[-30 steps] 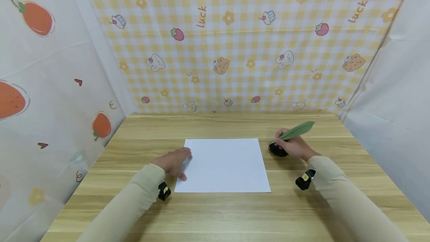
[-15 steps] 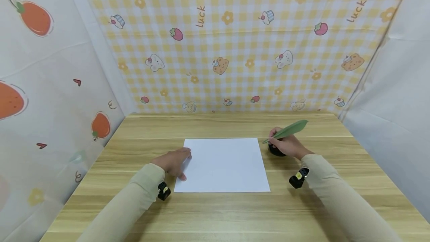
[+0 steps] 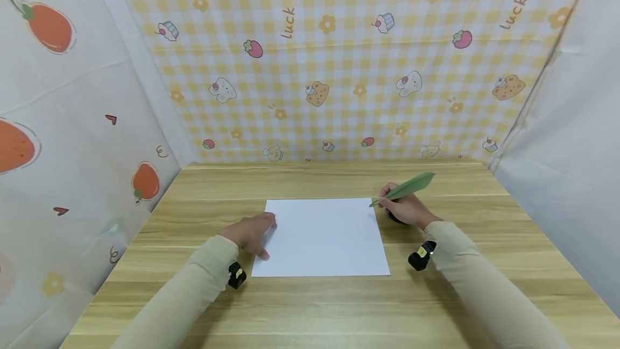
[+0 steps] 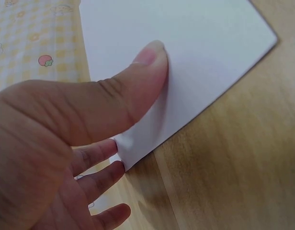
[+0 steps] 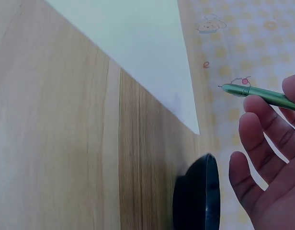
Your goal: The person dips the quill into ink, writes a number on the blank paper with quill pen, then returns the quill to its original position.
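A blank white sheet of paper point(image 3: 329, 238) lies on the wooden table. My left hand point(image 3: 249, 235) rests on its left edge, fingers spread; in the left wrist view the thumb point(image 4: 147, 67) lies over the paper near one corner. My right hand point(image 3: 406, 209) pinches a green leaf-shaped pen point(image 3: 411, 185) between thumb and fingers. The pen's fine tip points left and overlaps the sheet's far right corner in the head view. From the right wrist, the pen's green barrel point(image 5: 262, 95) shows in front of the backdrop. A round black pen base point(image 3: 394, 218) is partly hidden below the right hand.
The wooden table point(image 3: 310, 311) meets a yellow-checked cloth backdrop point(image 3: 349, 69) at its far edge. White cloth walls stand on the left and right. In the right wrist view, the black base point(image 5: 207, 196) stands close to the paper's corner.
My right hand has moved left with the pen, away from over the black base, bringing the tip to the paper's far right corner. The left hand has stayed in place.
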Motion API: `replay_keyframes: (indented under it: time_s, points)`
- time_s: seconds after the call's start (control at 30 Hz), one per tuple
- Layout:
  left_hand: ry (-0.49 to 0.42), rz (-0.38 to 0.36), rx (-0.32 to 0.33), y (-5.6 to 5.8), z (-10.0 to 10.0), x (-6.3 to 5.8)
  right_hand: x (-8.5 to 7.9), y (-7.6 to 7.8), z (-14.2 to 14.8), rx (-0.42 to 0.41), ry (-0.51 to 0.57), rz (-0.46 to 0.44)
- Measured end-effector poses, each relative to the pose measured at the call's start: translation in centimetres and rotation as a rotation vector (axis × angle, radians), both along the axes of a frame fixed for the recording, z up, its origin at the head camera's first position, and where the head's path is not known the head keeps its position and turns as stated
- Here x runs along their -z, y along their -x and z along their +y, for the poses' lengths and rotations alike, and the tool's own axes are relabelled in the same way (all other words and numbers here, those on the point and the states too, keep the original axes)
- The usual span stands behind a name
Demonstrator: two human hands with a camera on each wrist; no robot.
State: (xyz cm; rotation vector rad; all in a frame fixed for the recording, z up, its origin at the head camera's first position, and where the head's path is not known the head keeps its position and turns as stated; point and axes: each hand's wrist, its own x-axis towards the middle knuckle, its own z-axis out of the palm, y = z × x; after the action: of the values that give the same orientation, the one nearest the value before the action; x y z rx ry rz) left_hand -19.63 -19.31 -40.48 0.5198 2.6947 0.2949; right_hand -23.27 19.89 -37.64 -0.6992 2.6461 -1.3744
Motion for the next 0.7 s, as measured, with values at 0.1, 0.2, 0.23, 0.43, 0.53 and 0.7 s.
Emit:
replay_keyframes:
  time_s: [0.1, 0.2, 0.23, 0.43, 0.53, 0.7]
  points:
    - [-0.005, 0.002, -0.006, 0.1, 0.0, 0.1, 1.2, 1.0, -0.1, -0.005, 0.016, -0.007]
    - [-0.011, 0.000, -0.009, 0.1, -0.1, 0.1, 3.1, 2.3, 0.0, -0.008, 0.042, -0.016]
    - [-0.012, 0.001, -0.010, 0.1, -0.1, 0.2, 3.7, 2.7, 0.1, -0.007, 0.047, -0.019]
    - [-0.008, 0.005, -0.009, 0.0, -0.1, 0.3, 4.5, 3.2, -0.6, -0.016, 0.056, -0.020]
    - [-0.011, 0.007, -0.014, 0.0, -0.1, 0.2, 4.5, 3.3, -1.1, -0.017, 0.069, -0.022]
    - [-0.006, 0.006, -0.021, -0.1, 0.0, 0.1, 4.6, 3.4, -2.0, -0.019, 0.075, -0.025]
